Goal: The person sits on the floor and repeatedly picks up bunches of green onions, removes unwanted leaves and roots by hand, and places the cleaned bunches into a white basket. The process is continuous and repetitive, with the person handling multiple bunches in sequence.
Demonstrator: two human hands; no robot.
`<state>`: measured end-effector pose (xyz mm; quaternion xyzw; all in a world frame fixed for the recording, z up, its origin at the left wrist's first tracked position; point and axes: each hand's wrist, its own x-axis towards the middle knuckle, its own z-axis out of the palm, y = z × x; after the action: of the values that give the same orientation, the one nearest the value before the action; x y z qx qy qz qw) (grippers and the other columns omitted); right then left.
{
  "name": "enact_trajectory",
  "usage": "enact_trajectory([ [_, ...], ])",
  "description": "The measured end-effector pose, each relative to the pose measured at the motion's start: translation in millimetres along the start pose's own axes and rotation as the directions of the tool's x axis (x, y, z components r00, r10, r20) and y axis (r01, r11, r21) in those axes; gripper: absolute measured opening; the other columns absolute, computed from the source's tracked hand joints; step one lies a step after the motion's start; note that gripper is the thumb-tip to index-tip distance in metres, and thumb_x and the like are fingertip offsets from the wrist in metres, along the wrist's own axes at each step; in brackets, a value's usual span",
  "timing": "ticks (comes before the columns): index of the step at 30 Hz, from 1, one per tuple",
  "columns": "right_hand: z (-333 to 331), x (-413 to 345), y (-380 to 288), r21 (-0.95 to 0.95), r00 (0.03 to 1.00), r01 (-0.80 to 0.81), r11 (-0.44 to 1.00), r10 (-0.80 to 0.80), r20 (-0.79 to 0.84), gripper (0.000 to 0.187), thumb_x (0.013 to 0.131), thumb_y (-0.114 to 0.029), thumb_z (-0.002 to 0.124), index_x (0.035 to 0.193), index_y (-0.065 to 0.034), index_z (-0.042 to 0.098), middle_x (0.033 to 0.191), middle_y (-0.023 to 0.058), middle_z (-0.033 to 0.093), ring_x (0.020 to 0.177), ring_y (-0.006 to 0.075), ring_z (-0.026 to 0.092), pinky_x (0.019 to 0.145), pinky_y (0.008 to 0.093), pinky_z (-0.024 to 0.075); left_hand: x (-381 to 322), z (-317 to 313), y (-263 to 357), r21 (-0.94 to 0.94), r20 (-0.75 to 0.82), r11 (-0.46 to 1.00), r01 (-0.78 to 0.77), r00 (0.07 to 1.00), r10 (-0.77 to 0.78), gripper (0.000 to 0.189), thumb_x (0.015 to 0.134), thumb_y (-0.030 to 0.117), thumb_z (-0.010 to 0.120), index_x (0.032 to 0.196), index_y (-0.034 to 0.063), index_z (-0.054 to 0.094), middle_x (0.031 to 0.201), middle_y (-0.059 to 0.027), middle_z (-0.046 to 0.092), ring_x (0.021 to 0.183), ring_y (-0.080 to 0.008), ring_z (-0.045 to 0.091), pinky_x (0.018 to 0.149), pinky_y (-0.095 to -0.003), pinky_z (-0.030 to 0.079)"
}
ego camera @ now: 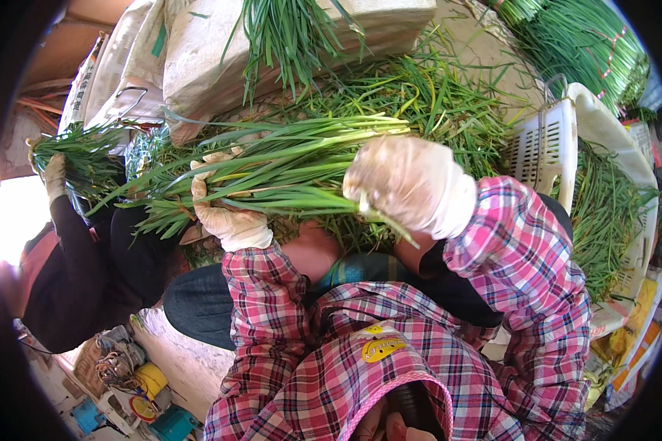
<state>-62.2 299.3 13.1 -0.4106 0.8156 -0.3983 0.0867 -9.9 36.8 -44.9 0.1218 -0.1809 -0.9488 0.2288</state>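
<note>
A loose bunch of Chinese chives (287, 160) lies across my left hand (226, 212), leaf tips to the left and pale stem ends to the right. My left hand wears a stained whitish glove, and its fingers curl around the leaves from below. At the stem end is my right hand (402, 184), gloved the same way and slightly blurred. Its fingers are closed on a few pale stalks (389, 220) that stick out below it. Under both hands spreads a heap of loose green and yellowed leaves (419, 99).
More chives (287, 44) hang over a cloth-covered block (209, 60) ahead. A white plastic basket (568, 143) holding leaves stands at right, with tied bundles (590, 49) behind it. At left, a co-worker's gloved hand (55, 176) holds another bunch. Tools and cord (121, 364) lie lower left.
</note>
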Motion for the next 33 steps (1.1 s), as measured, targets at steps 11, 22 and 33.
enact_trajectory([
  [11, -27.6, -1.6, 7.5, 0.693, 0.931, 0.117, 0.711, 0.165, -0.327, 0.009, 0.091, 0.001, 0.053, 0.098, 0.0002, 0.060, 0.087, 0.0042, 0.062, 0.079, 0.0095, 0.058, 0.074, 0.0240, 0.0476, 4.3, -14.8, 11.0, -0.177, 0.079, 0.980, 0.090, 0.994, -0.077, 0.031, 0.084, 0.021, 0.061, 0.113, 0.0092, 0.059, 0.111, -0.0074, 0.061, 0.111, -0.0321, 0.054, 0.105, -0.0529, 0.038],
  [22, -91.9, -7.7, 23.7, 0.702, 0.874, -0.168, 0.692, 0.434, -0.218, 0.054, 0.085, -0.011, 0.064, 0.135, -0.0100, 0.045, 0.121, 0.0116, 0.056, 0.099, 0.0156, 0.057, 0.076, 0.0221, 0.0500, 13.3, -59.1, 27.2, -0.388, -0.013, 0.894, 0.225, 0.968, -0.249, 0.026, 0.088, 0.009, 0.050, 0.108, 0.0045, 0.064, 0.116, -0.0081, 0.063, 0.109, -0.0201, 0.058, 0.100, -0.0409, 0.046],
  [33, -80.8, -19.8, 30.1, 0.349, 0.959, -0.041, 0.936, 0.135, -0.251, 0.024, 0.092, -0.015, 0.061, 0.112, -0.0013, 0.062, 0.098, 0.0091, 0.068, 0.084, 0.0130, 0.063, 0.077, 0.0252, 0.0493, 6.2, -42.9, 15.6, 0.226, -0.164, 0.970, 0.090, 0.985, -0.053, 0.032, 0.090, 0.035, 0.056, 0.110, 0.0109, 0.063, 0.123, -0.0154, 0.059, 0.118, -0.0330, 0.053, 0.099, -0.0558, 0.043],
])
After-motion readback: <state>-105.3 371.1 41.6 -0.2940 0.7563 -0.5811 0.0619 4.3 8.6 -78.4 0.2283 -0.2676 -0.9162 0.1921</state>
